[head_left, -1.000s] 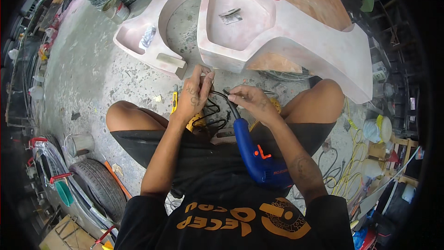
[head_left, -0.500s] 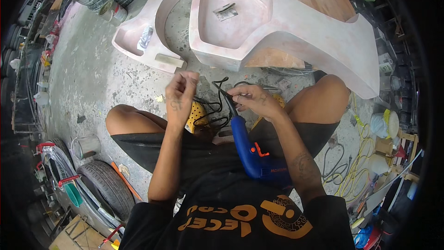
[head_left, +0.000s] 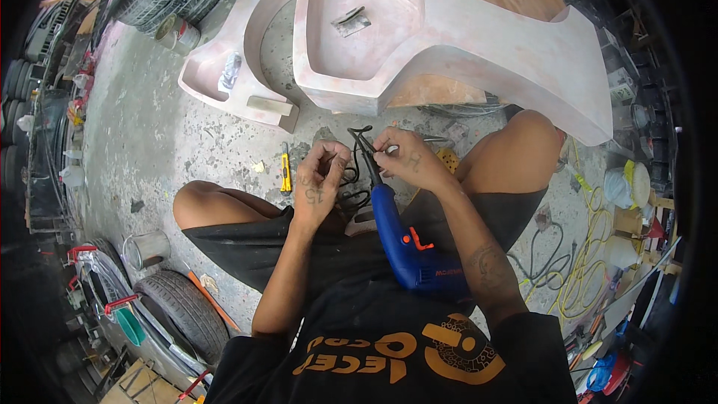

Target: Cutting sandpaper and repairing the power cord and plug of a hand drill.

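Seated on the floor, blue drill [head_left: 407, 243] lying in my lap, nose pointing far. My right hand [head_left: 407, 158] is closed at the drill's front end, fingertips pinching a small pale piece there; too small to tell what it is. My left hand [head_left: 320, 183] is just left of it, fingers curled in on the black cord [head_left: 357, 172], which loops between both hands. A yellow knife [head_left: 285, 168] lies on the concrete left of my left hand. The pink moulded body [head_left: 479, 37] sits far.
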Available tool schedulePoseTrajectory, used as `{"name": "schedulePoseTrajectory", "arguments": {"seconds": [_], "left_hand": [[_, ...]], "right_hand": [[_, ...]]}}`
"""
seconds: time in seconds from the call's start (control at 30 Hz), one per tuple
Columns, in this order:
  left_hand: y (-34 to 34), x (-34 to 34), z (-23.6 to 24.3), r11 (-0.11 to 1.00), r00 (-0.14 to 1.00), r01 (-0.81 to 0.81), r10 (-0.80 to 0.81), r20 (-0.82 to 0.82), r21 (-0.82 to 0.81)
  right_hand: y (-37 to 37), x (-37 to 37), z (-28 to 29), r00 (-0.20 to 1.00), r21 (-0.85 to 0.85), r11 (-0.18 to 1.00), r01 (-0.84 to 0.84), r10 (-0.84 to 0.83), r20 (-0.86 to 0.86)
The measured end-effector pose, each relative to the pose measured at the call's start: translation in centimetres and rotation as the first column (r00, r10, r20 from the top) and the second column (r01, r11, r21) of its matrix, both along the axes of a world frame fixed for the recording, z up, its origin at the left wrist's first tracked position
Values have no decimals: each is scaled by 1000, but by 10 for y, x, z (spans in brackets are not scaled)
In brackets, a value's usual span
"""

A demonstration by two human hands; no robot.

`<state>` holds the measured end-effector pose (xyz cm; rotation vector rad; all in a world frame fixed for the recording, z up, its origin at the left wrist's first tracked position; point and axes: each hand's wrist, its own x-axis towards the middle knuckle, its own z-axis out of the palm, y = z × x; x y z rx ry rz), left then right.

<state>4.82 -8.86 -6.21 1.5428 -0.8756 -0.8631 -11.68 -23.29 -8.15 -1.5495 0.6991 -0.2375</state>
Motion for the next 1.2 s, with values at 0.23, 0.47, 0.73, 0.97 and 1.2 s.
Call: {"name": "schedulePoseTrajectory", "arguments": {"seconds": [0.23,0.47,0.73,0.97,1.2], "left_hand": [[-17,2,7,998,990,-7,16,141,-65],[-31,18,28,901,596,425,-352,721,89],[-51,29,46,776,424,529,-593,684,344],[-66,35,48,608,109,631,-684,721,482],[-61,29,48,525,20,624,-751,659,579]], "right_hand": [[2,0,17,993,-29,995,-98,95,-75],[2,-2,-1,997,-100,995,9,-1,75],[4,-6,12,999,24,1000,-12,10,51],[5,-7,2,994,-51,999,-15,20,109],[3,-10,-1,989,312,950,13,-57,133]]}}
